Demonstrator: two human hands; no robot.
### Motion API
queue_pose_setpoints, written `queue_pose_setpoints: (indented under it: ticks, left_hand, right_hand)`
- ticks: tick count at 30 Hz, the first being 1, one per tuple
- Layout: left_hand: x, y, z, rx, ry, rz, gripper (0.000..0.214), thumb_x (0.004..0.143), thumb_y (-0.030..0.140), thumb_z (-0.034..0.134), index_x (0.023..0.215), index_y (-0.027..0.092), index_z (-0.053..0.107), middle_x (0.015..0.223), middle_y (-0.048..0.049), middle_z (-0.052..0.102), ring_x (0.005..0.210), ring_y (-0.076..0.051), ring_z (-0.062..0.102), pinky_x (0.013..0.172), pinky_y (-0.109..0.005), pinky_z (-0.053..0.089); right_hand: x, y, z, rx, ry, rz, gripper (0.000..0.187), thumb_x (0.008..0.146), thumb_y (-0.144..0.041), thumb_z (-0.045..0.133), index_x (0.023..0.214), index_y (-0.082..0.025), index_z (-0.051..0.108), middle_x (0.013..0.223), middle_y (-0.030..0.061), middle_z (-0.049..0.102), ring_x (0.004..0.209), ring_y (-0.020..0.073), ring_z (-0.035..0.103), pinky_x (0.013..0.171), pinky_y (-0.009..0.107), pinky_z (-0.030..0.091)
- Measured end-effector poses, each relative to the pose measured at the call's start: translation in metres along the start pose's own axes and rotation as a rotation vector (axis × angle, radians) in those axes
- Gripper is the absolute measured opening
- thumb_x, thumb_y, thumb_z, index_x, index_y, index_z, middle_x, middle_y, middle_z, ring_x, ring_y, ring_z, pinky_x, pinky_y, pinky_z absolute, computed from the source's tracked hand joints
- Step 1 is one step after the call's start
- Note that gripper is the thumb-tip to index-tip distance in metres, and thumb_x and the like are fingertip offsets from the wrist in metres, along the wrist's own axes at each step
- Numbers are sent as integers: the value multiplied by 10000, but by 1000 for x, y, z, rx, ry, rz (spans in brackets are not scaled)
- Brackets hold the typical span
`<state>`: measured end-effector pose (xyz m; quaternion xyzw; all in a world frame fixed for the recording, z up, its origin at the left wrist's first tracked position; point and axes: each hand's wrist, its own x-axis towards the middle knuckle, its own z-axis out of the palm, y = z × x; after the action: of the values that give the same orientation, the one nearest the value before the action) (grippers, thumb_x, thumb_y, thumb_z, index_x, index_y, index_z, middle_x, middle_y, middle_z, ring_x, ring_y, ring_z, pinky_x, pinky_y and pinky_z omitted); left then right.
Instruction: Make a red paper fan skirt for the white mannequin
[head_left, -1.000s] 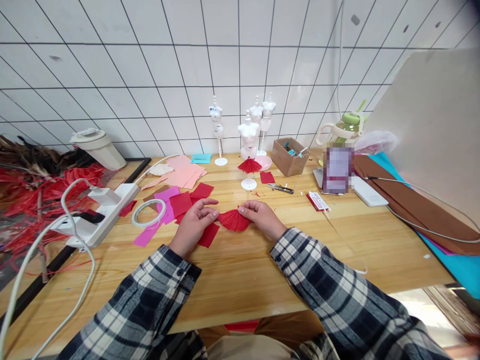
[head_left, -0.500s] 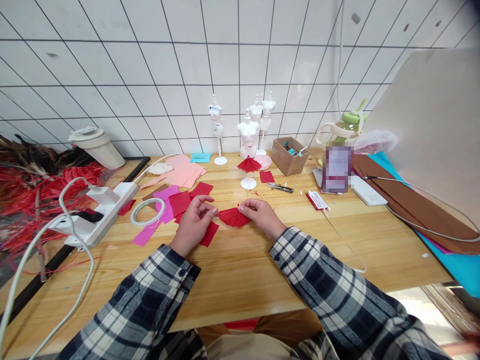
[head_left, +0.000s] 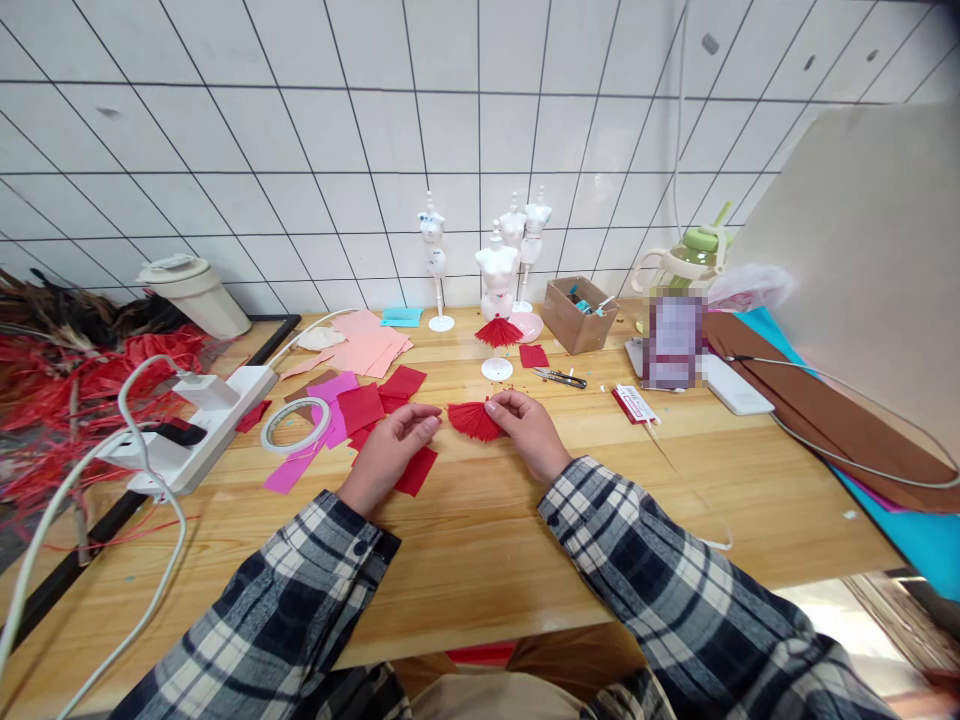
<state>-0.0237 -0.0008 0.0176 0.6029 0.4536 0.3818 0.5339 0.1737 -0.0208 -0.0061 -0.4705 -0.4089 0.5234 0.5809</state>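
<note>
A small fan-shaped piece of pleated red paper (head_left: 474, 421) is pinched along its right side by my right hand (head_left: 527, 428), just above the table. To its left, my left hand (head_left: 396, 447) is apart from the fan, its thumb and forefinger loosely curved with nothing visible between them. Under and beside that hand lie several red paper pieces (head_left: 361, 409). Behind the fan, a white mannequin (head_left: 496, 268) on a round base wears a similar pleated red paper skirt (head_left: 498, 331).
Scissors (head_left: 561, 378) and a cardboard box (head_left: 579, 315) lie back right, near a phone (head_left: 673, 340). On the left are a tape roll (head_left: 295, 426), magenta paper (head_left: 288, 472), pink paper (head_left: 367, 342) and a power strip (head_left: 210, 425) with cables. More mannequins (head_left: 433, 250) stand by the tiled wall.
The red fan has shifted slightly right with my right hand. My left hand's forefinger has come down nearer the thumb, and the gap to the fan is wider.
</note>
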Motion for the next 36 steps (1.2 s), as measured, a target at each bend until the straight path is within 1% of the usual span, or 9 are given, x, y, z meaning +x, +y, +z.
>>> queue_pose_setpoints:
  ticks: [4,8,13,17,20,22,28,32,36]
  left_hand:
    - [-2,-3,14,-213,-102,-85,461,656,416,780,1037,189,655,965,-70,710,945,-224,646,837,-343,504]
    - [-2,-5,20,-419,-48,-111,346,691,329,759,970,149,663,922,-79,722,871,-210,670,820,-347,526]
    - [-3,1,9,-497,6,-121,228,695,274,728,865,158,630,910,-89,716,776,-199,668,701,-336,548]
    - [-5,3,2,-207,-56,-75,202,705,311,705,799,165,602,791,-45,692,693,-175,631,642,-302,505]
    - [-6,1,3,186,-107,50,167,707,327,678,748,172,631,675,-3,636,632,-158,566,588,-268,446]
    - [-6,1,5,344,-158,109,158,722,332,650,744,176,657,669,-2,631,641,-164,550,593,-269,432]
    - [-6,2,4,335,-163,90,201,736,373,640,742,172,643,649,-3,619,608,-162,539,550,-251,406]
    - [-6,1,3,318,-177,99,200,732,366,655,747,175,596,687,-2,612,633,-157,542,581,-251,410]
    - [-8,0,8,264,-195,117,300,724,347,683,927,211,508,676,39,586,607,-139,530,573,-235,396]
  right_hand:
    - [-7,5,11,205,13,111,358,631,-458,758,823,-203,596,782,-3,620,674,134,543,616,264,436]
    - [-13,7,22,199,-19,135,374,604,-441,783,821,-201,597,741,-10,619,634,118,525,577,244,409]
    - [-18,-3,19,283,-247,193,441,623,-346,779,1007,-231,595,933,16,643,794,142,593,690,266,450]
    - [-17,-10,13,98,-239,66,391,696,-340,713,1057,-239,601,983,32,626,887,154,572,755,274,437]
    - [-17,-10,13,-162,-222,-86,300,723,-352,692,983,-211,640,902,28,619,803,147,544,702,268,420]
    - [-18,-8,14,-268,-257,-116,260,729,-357,686,930,-196,655,799,8,606,684,126,503,625,259,393]
    - [-15,-2,14,-279,-271,-63,174,707,-334,691,763,-188,615,664,-22,567,581,105,455,561,248,364]
    - [-14,-1,13,-215,-265,-37,215,716,-359,685,826,-190,612,732,-10,592,640,113,505,612,254,402]
    - [-16,1,14,-243,-355,72,273,666,-377,737,819,-174,638,708,-10,607,614,114,525,594,255,412]
